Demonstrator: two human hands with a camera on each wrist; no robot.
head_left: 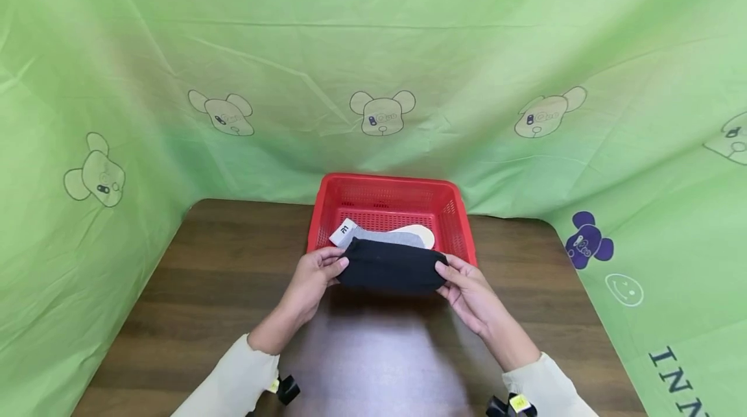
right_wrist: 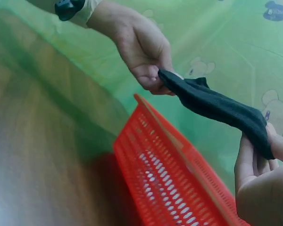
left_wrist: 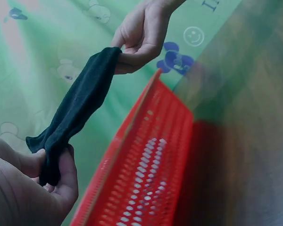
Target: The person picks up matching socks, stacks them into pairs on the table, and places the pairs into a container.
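A black sock [head_left: 392, 266] is stretched out sideways between both hands, above the near edge of a red plastic basket [head_left: 315, 222]. My left hand [head_left: 315, 276] pinches its left end between thumb and fingers. At the other end, my right hand [head_left: 471, 292] has the fabric pinched the same way. Inside the basket lies a grey sock with a white cuff [head_left: 344, 231] and dark lettering; a cream-coloured toe shape [head_left: 421, 233] shows beside it. The black sock hides their lower part. Both wrist views show the sock [left_wrist: 82, 99] raised over the basket rim.
The basket stands at the back of a brown wooden table [head_left: 233, 261], near a green curtain [head_left: 373, 54] printed with bear heads. Curtain also hangs along the left and right sides. Dark wrist devices [head_left: 287, 390] sit by both sleeves.
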